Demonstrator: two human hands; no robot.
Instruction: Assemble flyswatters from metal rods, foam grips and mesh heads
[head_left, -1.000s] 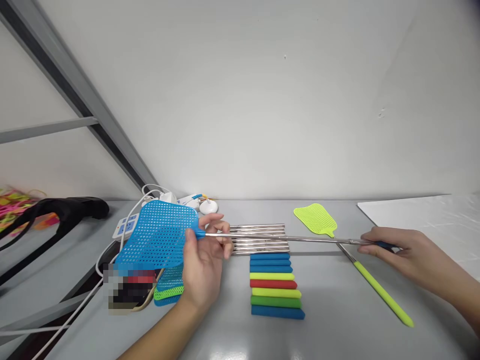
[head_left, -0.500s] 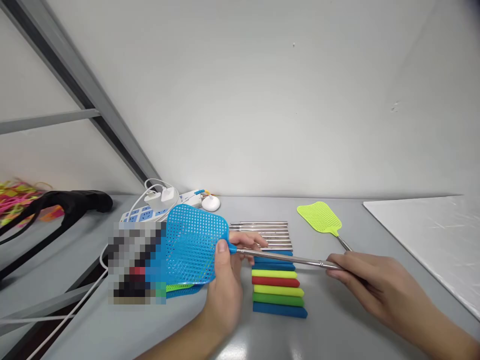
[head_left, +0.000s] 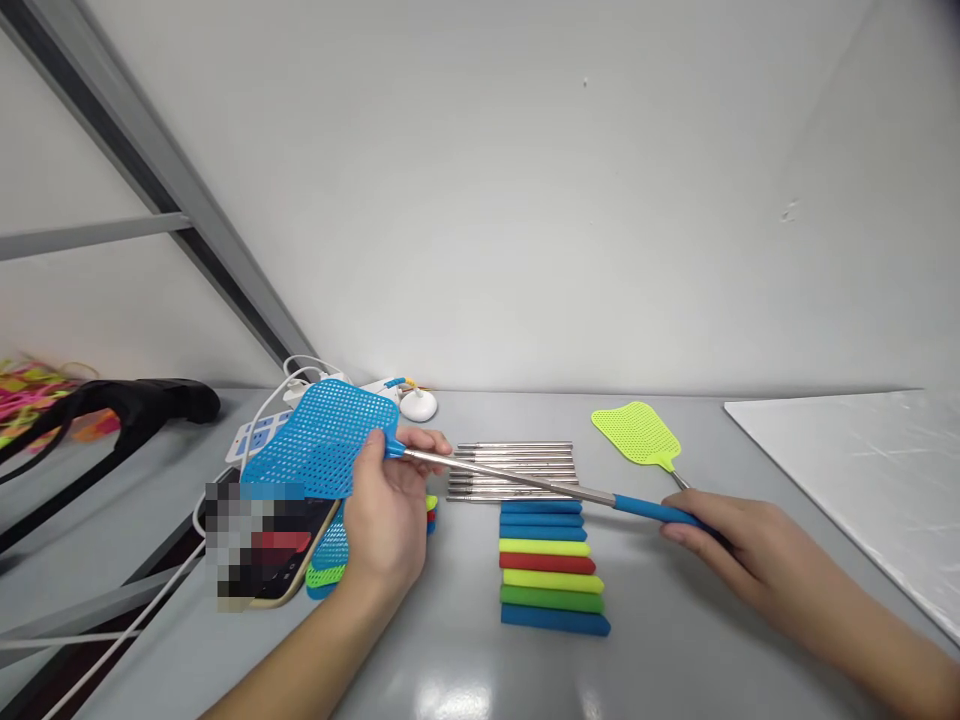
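A blue fly swatter (head_left: 330,440) with a thin metal rod and a blue grip is stretched between both hands. My left hand (head_left: 394,510) pinches it at the neck, where the mesh head joins the rod. On the right, my right hand (head_left: 739,545) is closed around the blue grip. Under the rod lie several bare metal rods (head_left: 517,460) side by side. Below them is a column of coloured grips (head_left: 551,565) in blue, yellow, red and green. More swatter heads (head_left: 326,577) lie stacked behind my left wrist, partly hidden.
A yellow-green fly swatter (head_left: 637,433) lies beyond my right hand. At left are a phone (head_left: 304,555), a power strip (head_left: 259,435) with cables, a white round device (head_left: 418,405) and a black frame (head_left: 142,410). A white sheet (head_left: 847,450) lies at right.
My left hand has moved left and slightly up with the swatter head. The blue grip now shows beyond my right hand, and more of the rod is exposed between the hands.
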